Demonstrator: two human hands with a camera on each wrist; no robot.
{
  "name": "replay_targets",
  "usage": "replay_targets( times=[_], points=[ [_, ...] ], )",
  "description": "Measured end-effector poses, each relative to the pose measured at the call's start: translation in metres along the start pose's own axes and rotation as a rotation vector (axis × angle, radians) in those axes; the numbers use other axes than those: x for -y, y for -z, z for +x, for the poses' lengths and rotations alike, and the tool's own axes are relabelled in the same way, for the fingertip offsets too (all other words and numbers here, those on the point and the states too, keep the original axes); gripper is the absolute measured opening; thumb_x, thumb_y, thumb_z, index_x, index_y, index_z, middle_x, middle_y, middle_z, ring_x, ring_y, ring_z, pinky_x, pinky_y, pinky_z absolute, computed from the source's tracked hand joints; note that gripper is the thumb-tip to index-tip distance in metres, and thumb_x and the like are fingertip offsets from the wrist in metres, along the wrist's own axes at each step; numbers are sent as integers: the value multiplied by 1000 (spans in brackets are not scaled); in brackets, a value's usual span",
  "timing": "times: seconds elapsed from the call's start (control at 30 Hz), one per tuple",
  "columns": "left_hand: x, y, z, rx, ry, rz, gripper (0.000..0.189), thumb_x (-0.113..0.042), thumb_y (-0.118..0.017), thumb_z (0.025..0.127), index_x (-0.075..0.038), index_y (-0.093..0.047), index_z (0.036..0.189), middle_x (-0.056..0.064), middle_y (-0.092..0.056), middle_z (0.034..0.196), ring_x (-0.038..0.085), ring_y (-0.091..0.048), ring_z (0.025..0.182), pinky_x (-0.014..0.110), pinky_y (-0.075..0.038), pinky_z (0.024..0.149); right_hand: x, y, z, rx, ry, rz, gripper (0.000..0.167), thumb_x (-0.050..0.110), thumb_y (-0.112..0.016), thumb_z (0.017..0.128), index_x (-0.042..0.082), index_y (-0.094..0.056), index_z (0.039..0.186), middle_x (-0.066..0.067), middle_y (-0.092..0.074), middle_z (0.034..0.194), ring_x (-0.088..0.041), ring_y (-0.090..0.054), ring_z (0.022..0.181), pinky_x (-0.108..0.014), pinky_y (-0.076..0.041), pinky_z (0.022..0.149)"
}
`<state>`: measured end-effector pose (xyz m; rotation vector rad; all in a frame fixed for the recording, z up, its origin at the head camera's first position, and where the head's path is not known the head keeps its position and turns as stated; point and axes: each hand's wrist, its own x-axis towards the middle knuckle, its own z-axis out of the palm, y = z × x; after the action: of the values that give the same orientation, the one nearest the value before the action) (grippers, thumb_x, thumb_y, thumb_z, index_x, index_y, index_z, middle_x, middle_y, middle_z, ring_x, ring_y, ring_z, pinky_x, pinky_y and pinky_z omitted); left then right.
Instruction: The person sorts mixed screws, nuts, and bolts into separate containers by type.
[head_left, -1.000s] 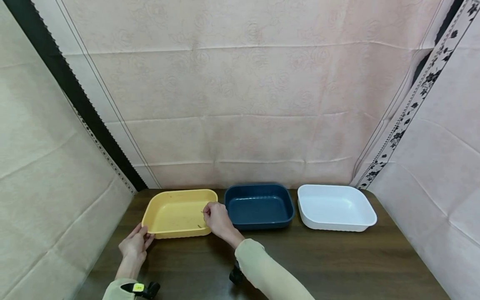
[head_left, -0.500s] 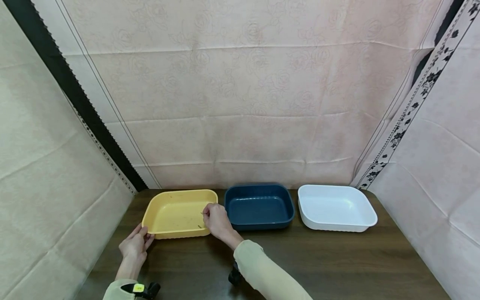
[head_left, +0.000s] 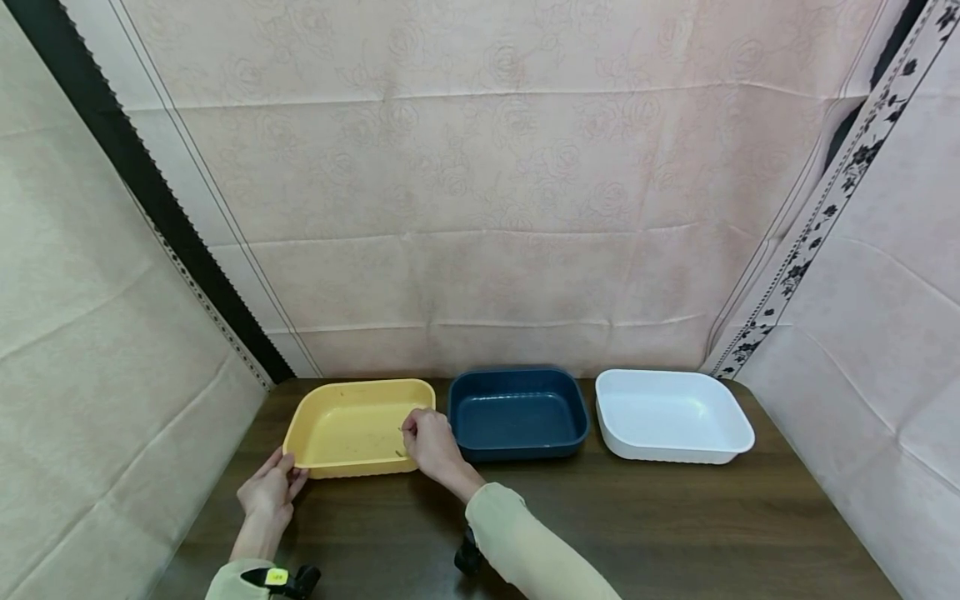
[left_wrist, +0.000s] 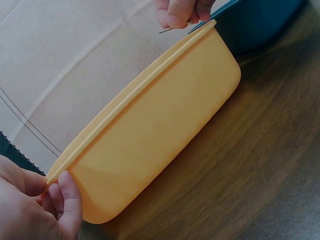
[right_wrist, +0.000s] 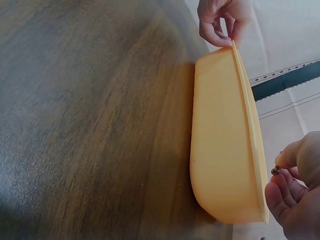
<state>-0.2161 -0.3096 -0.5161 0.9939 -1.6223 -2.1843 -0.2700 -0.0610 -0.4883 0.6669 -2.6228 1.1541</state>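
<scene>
The yellow tray [head_left: 345, 425] sits at the left of the table. My left hand [head_left: 267, 493] pinches its near left corner, thumb and fingers on either side of the rim, as the left wrist view shows. Over the tray's right end, my right hand [head_left: 433, 446] pinches a small metal screw [left_wrist: 165, 31] between thumb and fingers. The threaded tip sticks out in the left wrist view, and the screw's head [right_wrist: 275, 171] shows in the right wrist view. A thin dark piece [head_left: 400, 454] lies on the tray floor below that hand, along with small specks.
A dark blue tray [head_left: 517, 451] stands right of the yellow one, close to my right hand. Farther right is a white tray [head_left: 675, 452]. All three rest on a dark wooden table [head_left: 637, 525], with pale cloth [head_left: 510, 208] hanging behind and at both sides.
My right hand has shifted slightly left and down over the yellow tray, still pinching the screw. The left hand and the trays have stayed in place.
</scene>
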Motion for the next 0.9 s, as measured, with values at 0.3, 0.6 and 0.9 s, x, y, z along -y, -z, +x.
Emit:
replay_targets(
  times=[0.3, 0.6, 0.9],
  points=[
    [1, 0, 1, 4, 3, 2, 49, -13, -56, 102, -7, -45, 150, -5, -64, 93, 7, -62, 83, 21, -57, 78, 0, 2, -3, -12, 15, 5, 3, 2, -71, 91, 3, -72, 89, -2, -67, 84, -9, -59, 73, -18, -53, 68],
    [0, -1, 2, 1, 3, -2, 49, -12, -57, 102, -7, -46, 149, -7, -64, 89, 8, -62, 83, 21, -57, 78, -4, 13, -9, -76, 37, 27, 5, 3, -71, 89, 7, -71, 87, 1, -61, 82, -8, -54, 73, -15, -49, 64],
    [-1, -1, 1, 3, 18, 0, 49, -13, -56, 103, -9, -45, 150, -11, -62, 84, 6, -62, 82, 21, -56, 79, -15, 29, -24, -132, 71, 74, 5, 2, -68, 90, 3, -72, 90, 0, -61, 83, -9, -55, 74, -17, -49, 64]
  ],
)
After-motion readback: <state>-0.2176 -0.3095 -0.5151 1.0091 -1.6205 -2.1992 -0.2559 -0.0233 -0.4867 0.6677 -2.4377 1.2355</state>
